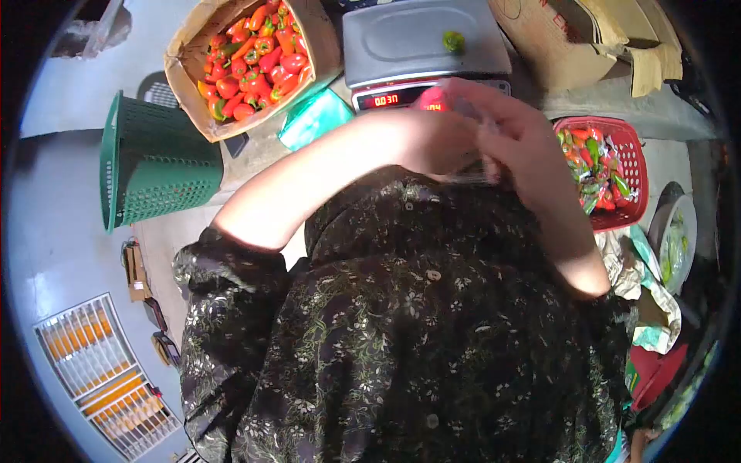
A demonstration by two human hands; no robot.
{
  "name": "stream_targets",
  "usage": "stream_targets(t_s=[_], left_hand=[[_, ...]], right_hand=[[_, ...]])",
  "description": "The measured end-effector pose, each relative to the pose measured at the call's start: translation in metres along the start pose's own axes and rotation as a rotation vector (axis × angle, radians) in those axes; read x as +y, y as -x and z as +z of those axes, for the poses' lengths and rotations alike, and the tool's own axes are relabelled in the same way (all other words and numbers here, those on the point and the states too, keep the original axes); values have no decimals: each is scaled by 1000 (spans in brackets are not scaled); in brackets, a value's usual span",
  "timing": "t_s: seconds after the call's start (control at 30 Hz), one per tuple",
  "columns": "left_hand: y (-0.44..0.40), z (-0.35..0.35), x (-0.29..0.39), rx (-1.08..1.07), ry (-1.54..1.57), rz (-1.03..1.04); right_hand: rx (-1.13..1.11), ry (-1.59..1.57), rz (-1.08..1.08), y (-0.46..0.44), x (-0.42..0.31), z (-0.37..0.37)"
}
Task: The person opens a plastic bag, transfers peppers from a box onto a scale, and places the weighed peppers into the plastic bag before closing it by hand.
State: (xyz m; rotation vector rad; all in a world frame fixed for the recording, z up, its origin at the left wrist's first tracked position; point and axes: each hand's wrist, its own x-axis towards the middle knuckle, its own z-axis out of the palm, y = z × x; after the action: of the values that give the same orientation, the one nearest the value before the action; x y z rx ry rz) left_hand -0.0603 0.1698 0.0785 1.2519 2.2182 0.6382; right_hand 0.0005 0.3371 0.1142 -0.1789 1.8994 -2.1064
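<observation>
Pale blue-grey surroundings frame a grey surface, dim round the edges and bright near the middle; a white-barred grille with orange panels lies at eight o'clock. A person in a dark floral garment fills the view from the centre down to six o'clock; both bare forearms reach up towards twelve. The left hand and right hand meet in front of the scale, between one o'clock and the centre, both softened by blur; the right fingers are bent and pinch a wisp of clear plastic, while the left fingers are mostly hidden, so I cannot tell whether they are clenched or released. A red item shows at the upper edge of the left hand, just before the scale's lit display, and partly covers that panel; what it is exactly I cannot tell.

A small green pepper sits on the right half of the scale's plate; at eleven o'clock a cardboard box holds many red and orange peppers, with a green packet just beside it; a green basket lies tipped at ten; a red basket of peppers and clear wrapping is near three; a pale bowl stands beyond it.
</observation>
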Motion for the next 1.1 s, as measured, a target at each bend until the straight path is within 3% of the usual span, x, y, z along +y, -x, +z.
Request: stream_targets(t_s=[0.03,0.07,0.17,0.23,0.37,0.43,0.47,0.57,0.6,0.67,0.7,0.73,0.77,0.83,0.9,0.93,0.97,1.0,1.03,1.1], left_hand=[[3,-29,24,-51,4,-58],[8,-53,23,-18,152,33],[7,-112,-53,198,676,187],[-26,-112,-74,551,629,-114],[-98,-38,-188,521,-453,48],[-115,-18,-182,249,-508,-205],[-109,-16,-148,317,-471,-312],[-125,11,-206,509,-590,-133],[-121,-2,-211,518,-283,-55],[-113,-28,-171,840,226,-261],[-115,-44,-182,1047,680,-198],[-92,-80,-137,850,920,-95],[-76,-97,-85,898,1007,130],[-50,-124,-27,719,988,347],[-25,-131,42,563,1134,214],[-27,-128,50,474,1183,145],[-29,-129,53,385,1227,83],[-32,-117,14,243,1393,139],[-35,-117,3,-30,1610,277],[-28,-113,20,77,1553,97]], right_hand=[[9,-14,3,1,-4,-10],[19,-27,6,2,-8,-19],[41,-76,-28,2,-15,-31],[48,-161,-82,-6,-22,-29],[98,-229,-138,-27,-38,-27],[140,-212,-193,-35,-47,-33],[158,-192,-213,-35,-55,-38],[264,263,-316,-29,-87,-49],[226,-213,-206,-38,-74,-60],[277,-217,-202,-38,-77,-62],[300,-226,-200,-39,-78,-63],[276,-194,-211,-41,-76,-62],[246,-165,-216,-43,-73,-61],[156,-123,-225,-44,-71,-60],[41,-100,-221,-47,-71,-53],[78,13,-348,-49,-70,-44],[95,-46,-310,-49,-69,-40],[113,-103,-272,-47,-69,-37],[133,-160,-233,-44,-67,-34],[93,-272,-274,-46,-48,-41]])
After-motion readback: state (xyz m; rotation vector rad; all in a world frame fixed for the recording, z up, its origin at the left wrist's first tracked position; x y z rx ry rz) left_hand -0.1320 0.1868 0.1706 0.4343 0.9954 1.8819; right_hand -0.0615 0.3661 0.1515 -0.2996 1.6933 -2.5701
